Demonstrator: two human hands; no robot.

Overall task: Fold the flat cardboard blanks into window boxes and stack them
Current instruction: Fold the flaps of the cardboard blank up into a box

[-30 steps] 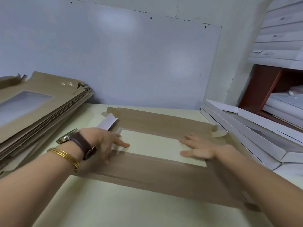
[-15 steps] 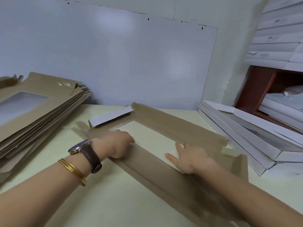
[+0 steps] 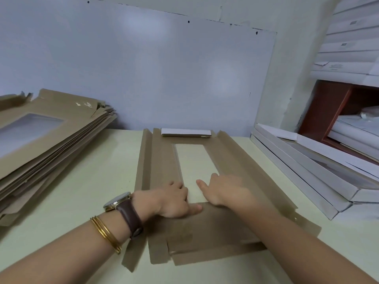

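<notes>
A brown cardboard blank [image 3: 164, 160] lies on the cream table [image 3: 98, 181] with its long side pointing away from me. Its rectangular window [image 3: 194, 160] is in the middle. Both long side flaps stand slightly raised, and the far end flap [image 3: 185, 132] is folded over, showing its white side. My left hand [image 3: 172, 199] has curled fingers at the window's near left corner, with the thumb lying on the near panel. My right hand [image 3: 223, 189] presses flat on the blank at the window's near right corner.
A tall stack of flat brown blanks [image 3: 51, 144] fills the left of the table. Folded white window boxes [image 3: 307, 177] are stacked at the right, below a brown shelf [image 3: 328, 111] with more white boxes. A white board [image 3: 143, 68] leans against the back wall.
The blank has been turned about a quarter turn, from lying crosswise to pointing away from me. Both hands have moved to the window's near end.
</notes>
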